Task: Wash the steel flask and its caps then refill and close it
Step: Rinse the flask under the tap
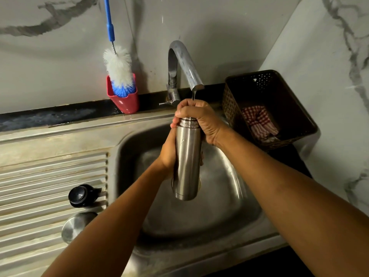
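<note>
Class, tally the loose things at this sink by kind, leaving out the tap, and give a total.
Flask: 1
Caps: 2 (black cap, steel cap)
Brush: 1
Cup: 1
Basket: 1
Cloth: 1
Total: 7

Cannot see the mouth of the steel flask, covered by the right hand curled over its top. Cannot tell whether the thin stream from the tap gets inside. Cannot see most fingers of the left hand, wrapped behind the flask. Cannot see the near right part of the steel cap, hidden under the left forearm. Cuts off at the top edge: blue brush handle. Cannot see its bristle tip, sunk in the red cup. Cannot make out the drain of the sink, mostly behind the flask's lower end.
</note>
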`<state>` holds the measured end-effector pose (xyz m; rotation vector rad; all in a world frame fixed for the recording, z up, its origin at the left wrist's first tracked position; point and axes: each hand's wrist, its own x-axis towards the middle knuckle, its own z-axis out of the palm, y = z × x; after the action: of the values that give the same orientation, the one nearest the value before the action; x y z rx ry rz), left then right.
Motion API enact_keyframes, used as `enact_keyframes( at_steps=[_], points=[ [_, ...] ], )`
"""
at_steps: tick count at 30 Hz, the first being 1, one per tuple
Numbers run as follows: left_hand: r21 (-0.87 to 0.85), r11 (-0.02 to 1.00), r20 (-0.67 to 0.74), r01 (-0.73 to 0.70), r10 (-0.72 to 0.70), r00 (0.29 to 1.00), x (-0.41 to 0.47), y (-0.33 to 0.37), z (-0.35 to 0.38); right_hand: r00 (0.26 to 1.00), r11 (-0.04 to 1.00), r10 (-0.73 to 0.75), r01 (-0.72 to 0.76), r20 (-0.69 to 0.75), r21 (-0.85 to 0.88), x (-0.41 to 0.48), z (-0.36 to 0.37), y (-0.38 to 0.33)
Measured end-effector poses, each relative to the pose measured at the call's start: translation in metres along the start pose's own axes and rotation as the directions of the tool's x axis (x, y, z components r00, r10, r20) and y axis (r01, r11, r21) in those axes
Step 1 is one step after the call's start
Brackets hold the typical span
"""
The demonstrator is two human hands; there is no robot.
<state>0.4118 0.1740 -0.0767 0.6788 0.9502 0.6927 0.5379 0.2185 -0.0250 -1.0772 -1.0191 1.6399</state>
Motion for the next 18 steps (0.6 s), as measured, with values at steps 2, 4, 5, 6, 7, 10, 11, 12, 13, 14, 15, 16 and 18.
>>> enact_keyframes(
  at_steps=[2,4,5,6,7,10,11,12,13,14,15,16,18],
  points=[
    [-0.035,0.999,-0.058,-0.006,0.004,0.998,0.002,-0.001,0.003,0.992,0.998,-0.062,0.06,-0.106,-0.024,0.0,0.006,0.003],
    [-0.021,1.0,-0.153,-0.008,0.005,0.988,0.005,-0.004,0.002,0.96,0.986,-0.148,0.125,-0.239,-0.109,0.003,0.01,0.008],
    [0.031,0.999,-0.197,-0.006,0.012,0.98,0.006,-0.005,0.003,0.931,0.974,-0.198,0.152,-0.306,-0.168,0.005,0.011,0.01],
    [0.119,0.993,-0.254,-0.005,0.035,0.966,0.006,-0.006,0.006,0.894,0.959,-0.247,0.17,-0.375,-0.226,0.007,0.011,0.014],
    [0.218,0.976,-0.324,-0.007,0.08,0.943,0.006,-0.006,0.01,0.852,0.943,-0.286,0.171,-0.438,-0.284,0.009,0.012,0.017],
    [0.442,0.895,-0.479,-0.058,0.291,0.828,0.005,-0.007,0.025,0.768,0.902,-0.297,0.031,-0.568,-0.431,0.013,0.014,0.022],
    [0.482,0.87,-0.45,-0.104,0.347,0.823,0.006,-0.01,0.025,0.772,0.904,-0.244,-0.037,-0.587,-0.425,0.013,0.016,0.021],
    [0.492,0.855,-0.385,-0.164,0.383,0.84,0.007,-0.016,0.023,0.785,0.913,-0.183,-0.088,-0.592,-0.399,0.013,0.017,0.02],
    [0.482,0.847,-0.313,-0.225,0.406,0.858,0.007,-0.023,0.018,0.805,0.922,-0.14,-0.107,-0.576,-0.373,0.013,0.016,0.019],
    [0.468,0.84,-0.226,-0.274,0.413,0.882,0.007,-0.028,0.012,0.831,0.932,-0.119,-0.096,-0.543,-0.35,0.013,0.012,0.017],
    [0.45,0.84,-0.135,-0.303,0.399,0.907,0.006,-0.03,0.004,0.864,0.945,-0.102,-0.071,-0.493,-0.319,0.012,0.009,0.014],
    [0.426,0.85,-0.058,-0.31,0.368,0.928,0.007,-0.03,-0.003,0.902,0.966,-0.076,-0.039,-0.425,-0.256,0.01,0.005,0.011],
    [0.327,0.907,0.076,-0.264,0.253,0.964,0.006,-0.023,-0.014,0.974,0.999,-0.008,-0.002,-0.226,-0.045,0.005,-0.004,0.003]
  ],
)
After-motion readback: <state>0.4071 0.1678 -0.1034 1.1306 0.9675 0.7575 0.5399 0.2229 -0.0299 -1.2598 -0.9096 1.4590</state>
